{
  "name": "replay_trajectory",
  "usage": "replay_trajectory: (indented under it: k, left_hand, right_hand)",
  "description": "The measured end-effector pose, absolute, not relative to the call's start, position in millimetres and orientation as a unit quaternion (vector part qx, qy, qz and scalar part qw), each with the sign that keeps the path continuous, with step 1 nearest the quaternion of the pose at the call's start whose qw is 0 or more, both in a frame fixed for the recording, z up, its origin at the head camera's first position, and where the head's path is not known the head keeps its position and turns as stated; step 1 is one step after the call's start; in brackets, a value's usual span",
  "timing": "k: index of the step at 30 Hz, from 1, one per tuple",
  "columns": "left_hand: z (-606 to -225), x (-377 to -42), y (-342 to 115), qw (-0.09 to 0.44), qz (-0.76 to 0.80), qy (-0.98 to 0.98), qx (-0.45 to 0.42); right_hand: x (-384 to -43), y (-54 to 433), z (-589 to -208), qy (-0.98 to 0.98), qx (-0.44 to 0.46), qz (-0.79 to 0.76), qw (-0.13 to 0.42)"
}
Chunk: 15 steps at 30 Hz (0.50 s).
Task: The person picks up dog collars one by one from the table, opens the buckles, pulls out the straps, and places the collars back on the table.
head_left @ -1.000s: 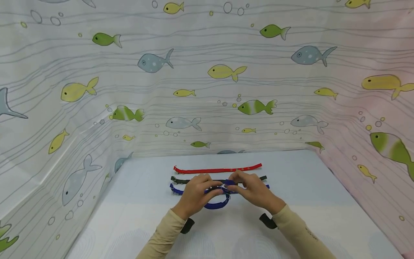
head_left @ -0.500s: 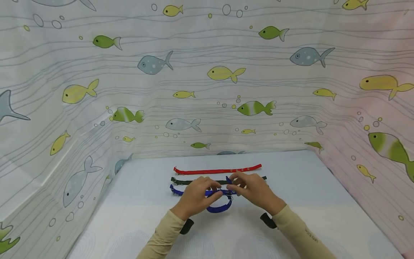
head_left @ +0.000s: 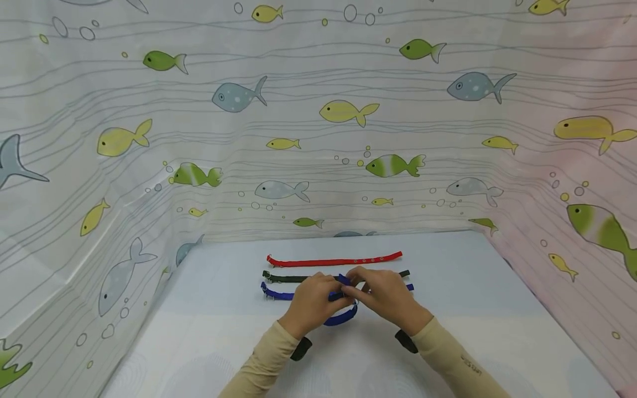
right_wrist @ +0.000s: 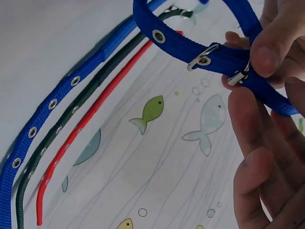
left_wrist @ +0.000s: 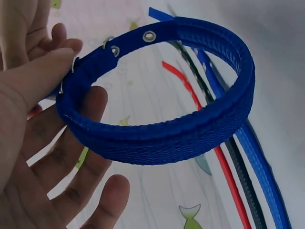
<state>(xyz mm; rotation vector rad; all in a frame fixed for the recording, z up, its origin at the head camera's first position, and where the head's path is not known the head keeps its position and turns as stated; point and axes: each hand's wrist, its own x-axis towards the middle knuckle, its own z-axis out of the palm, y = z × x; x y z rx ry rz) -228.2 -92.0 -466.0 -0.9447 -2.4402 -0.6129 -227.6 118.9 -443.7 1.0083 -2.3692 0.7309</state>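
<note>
A blue padded collar [left_wrist: 167, 143] with metal eyelets is bent into a loop between both hands, above the table. My left hand [head_left: 311, 304] pinches it beside the buckle, thumb on top and a finger on the inner side of the loop, as the left wrist view shows. My right hand [head_left: 388, 298] pinches the strap just past the metal buckle [right_wrist: 238, 76]. A D-ring [right_wrist: 202, 57] sits on the band near an eyelet. From the head, the fingers cover most of the buckle, and the loop hangs below them.
Beyond the hands, a red collar [head_left: 318, 263], a dark green collar [head_left: 286, 279] and another blue collar [head_left: 278, 295] lie stretched out in parallel rows. The hands partly hide the two nearer ones. Fish-patterned sheeting [head_left: 298, 166] walls the table [head_left: 224, 309] at the back and sides.
My left hand has shifted right, bringing both hands closer together. The collar's strap end, which stuck up by the right fingers half a second ago, now sits between both hands' fingertips.
</note>
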Motion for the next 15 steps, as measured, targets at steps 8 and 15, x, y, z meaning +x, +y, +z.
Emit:
replay_trajectory:
  k: [8,15]
  left_hand:
    - [-468,-228,-91,0.231,-0.203,-0.891,-0.334]
    - [-468,-226,-90,0.242,-0.207,-0.889,-0.329]
  right_hand:
    - [-228,117,-450,-0.885,0.339,0.256,0.189]
    - [-229,115,-455,-0.892,0.315,0.301,0.12]
